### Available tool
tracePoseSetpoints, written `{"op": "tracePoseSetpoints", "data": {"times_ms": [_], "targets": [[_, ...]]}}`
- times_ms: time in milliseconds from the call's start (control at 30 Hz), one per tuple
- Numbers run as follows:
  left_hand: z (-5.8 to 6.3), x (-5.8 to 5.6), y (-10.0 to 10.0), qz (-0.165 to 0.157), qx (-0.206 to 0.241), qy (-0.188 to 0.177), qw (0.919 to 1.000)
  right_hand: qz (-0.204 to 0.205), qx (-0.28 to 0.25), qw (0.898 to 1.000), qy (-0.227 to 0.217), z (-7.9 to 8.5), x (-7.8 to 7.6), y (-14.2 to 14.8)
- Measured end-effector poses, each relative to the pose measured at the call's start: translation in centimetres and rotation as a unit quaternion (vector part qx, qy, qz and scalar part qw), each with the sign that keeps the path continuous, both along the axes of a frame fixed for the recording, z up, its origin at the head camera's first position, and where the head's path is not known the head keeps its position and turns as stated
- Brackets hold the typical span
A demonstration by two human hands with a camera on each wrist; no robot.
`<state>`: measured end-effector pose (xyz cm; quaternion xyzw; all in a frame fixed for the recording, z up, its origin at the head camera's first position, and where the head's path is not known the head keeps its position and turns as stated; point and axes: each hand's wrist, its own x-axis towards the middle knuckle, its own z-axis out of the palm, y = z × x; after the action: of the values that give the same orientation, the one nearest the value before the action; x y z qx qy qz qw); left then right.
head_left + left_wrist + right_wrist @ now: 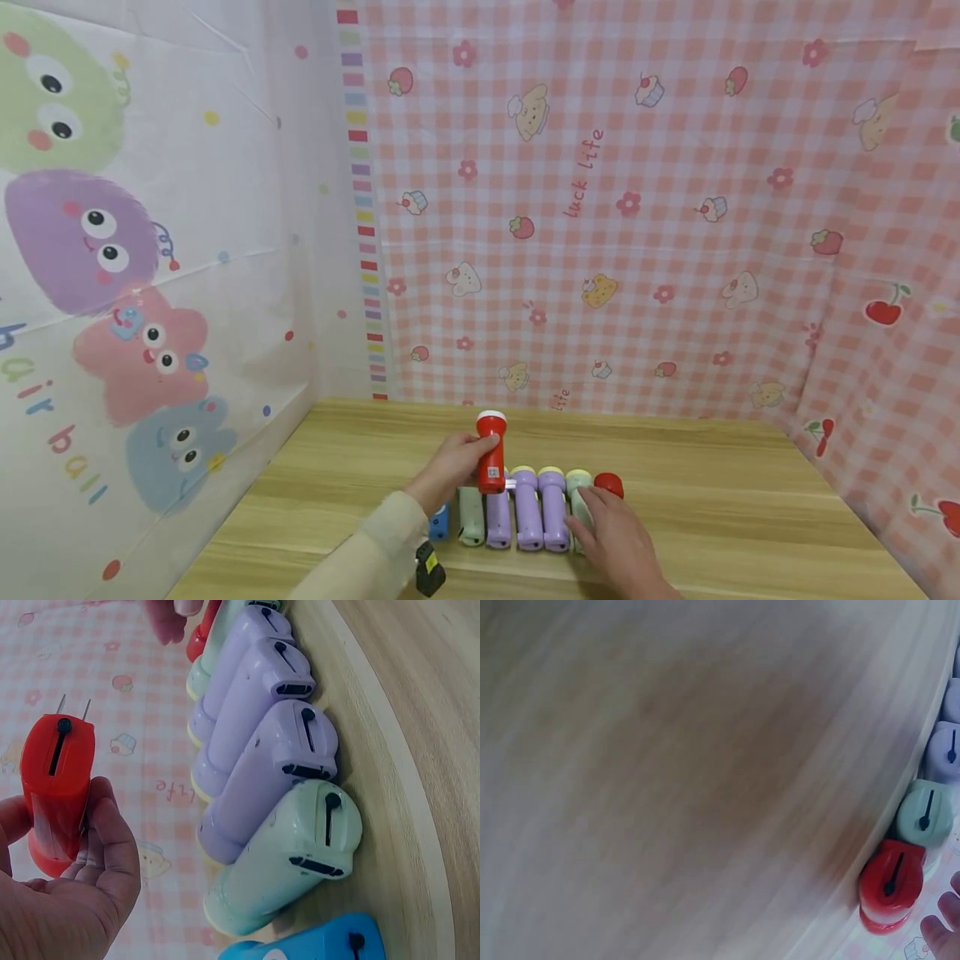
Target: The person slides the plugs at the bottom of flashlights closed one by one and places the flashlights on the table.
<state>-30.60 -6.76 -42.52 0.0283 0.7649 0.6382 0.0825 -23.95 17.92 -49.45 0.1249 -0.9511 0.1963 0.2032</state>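
My left hand grips a red flashlight upright above the row, lens end up. In the left wrist view, two metal prongs stick out near the black slide switch on its tail. My right hand has its fingers loosely extended over the right end of the row, nearest a pale green flashlight and another red flashlight. Both wrist views show its fingers apart from them. Three purple flashlights, a second pale green one and a blue one lie to the left.
The flashlights lie side by side on a wood-grain table, lens ends away from me. A pink checked cloth hangs behind the table, and a white cartoon-print sheet hangs on the left. A black device is on my left wrist.
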Motion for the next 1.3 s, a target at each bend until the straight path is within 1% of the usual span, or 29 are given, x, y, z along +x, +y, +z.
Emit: {"op": "tracePoseSetpoints", "data": {"times_ms": [100, 333, 433, 567, 767, 967, 1200, 1300], "targets": [[0.1, 0.1, 0.3, 0.001, -0.004, -0.001, 1.0000, 0.001, -0.021, 1.000, 0.011, 0.2, 0.1, -0.4], [0.2, 0.3, 0.9, 0.004, -0.010, -0.003, 0.9999, 0.009, -0.057, 0.998, 0.011, 0.6, 0.1, -1.4], [0.3, 0.4, 1.0, -0.001, -0.010, -0.002, 1.0000, 0.021, -0.078, 0.997, 0.010, 0.7, 0.1, -1.7], [0.3, 0.4, 1.2, -0.009, -0.004, -0.007, 0.9999, 0.043, -0.104, 0.994, -0.005, 0.8, 0.2, -2.2], [0.3, 0.5, 1.5, -0.017, -0.002, -0.016, 0.9997, 0.071, -0.157, 0.985, -0.019, 1.3, 0.2, -3.1], [0.1, 0.7, 1.8, -0.035, 0.002, -0.008, 0.9994, 0.083, -0.175, 0.981, -0.022, 1.7, 0.4, -4.0], [0.1, 1.0, 2.1, -0.041, -0.001, -0.010, 0.9991, 0.086, -0.194, 0.977, -0.034, 2.1, 0.6, -4.6], [0.1, 1.1, 2.3, -0.047, -0.002, -0.011, 0.9988, 0.090, -0.199, 0.975, -0.026, 2.2, 0.7, -4.7]]}}
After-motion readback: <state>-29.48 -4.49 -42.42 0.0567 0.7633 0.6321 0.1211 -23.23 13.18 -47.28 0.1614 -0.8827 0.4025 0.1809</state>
